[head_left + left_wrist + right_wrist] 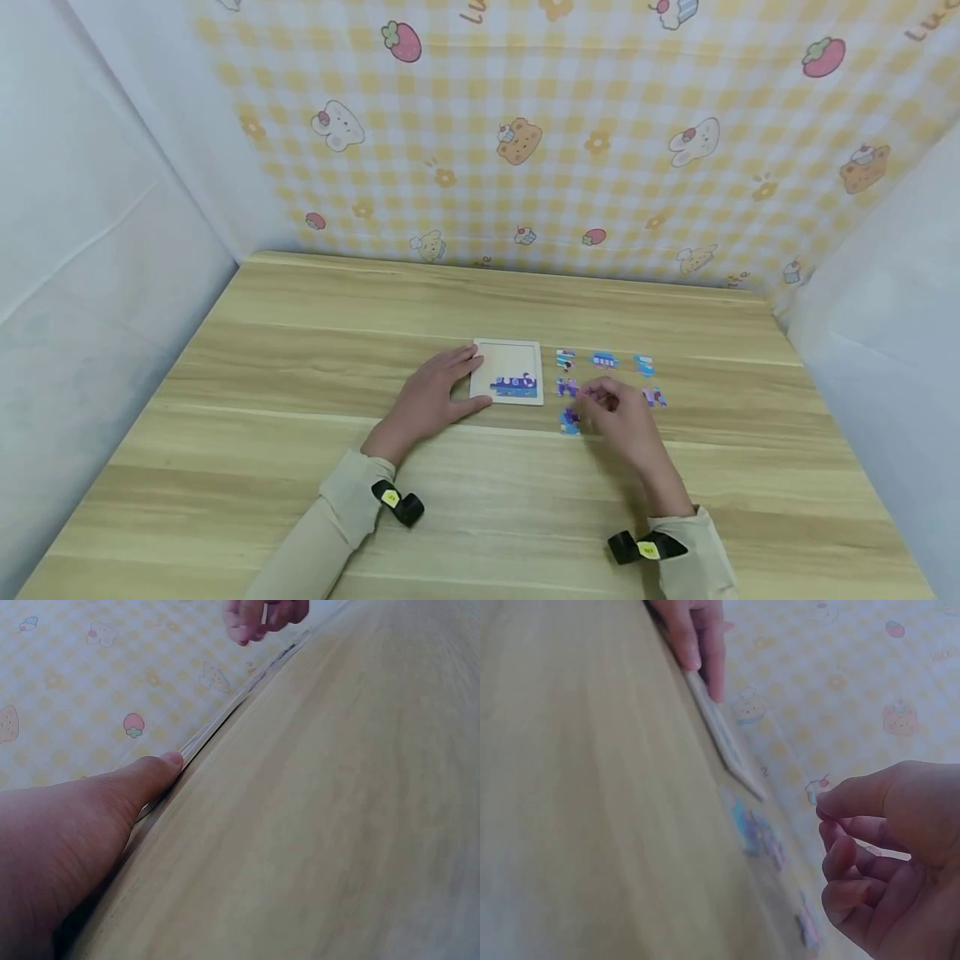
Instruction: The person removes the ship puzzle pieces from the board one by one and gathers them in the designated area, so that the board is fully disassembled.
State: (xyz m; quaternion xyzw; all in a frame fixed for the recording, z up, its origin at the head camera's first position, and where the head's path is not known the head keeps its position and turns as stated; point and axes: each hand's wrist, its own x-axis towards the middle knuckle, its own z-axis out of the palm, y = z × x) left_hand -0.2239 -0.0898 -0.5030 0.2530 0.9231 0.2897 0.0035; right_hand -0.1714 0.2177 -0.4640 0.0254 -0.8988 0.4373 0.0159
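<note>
A square puzzle tray (510, 354) with a pale rim lies on the table, several blue and purple pieces joined along its near side. My left hand (435, 392) rests at the tray's left side, fingertips at the far left corner and thumb at the near left one. Right of the tray, my right hand (618, 417) hangs over loose jigsaw pieces, fingers curled and thumb and index tips together in the right wrist view; I cannot tell whether they pinch a piece. Closest to its fingertips are a blue-purple piece (569, 422) and a purple piece (566, 387).
Beyond the right hand lie a striped piece (565, 359), a blue piece with windows (603, 360) and another blue piece (643, 364). A pink-purple piece (654, 397) is on its right. The wooden table (360, 308) meets a checked cloth (450, 208) at the back.
</note>
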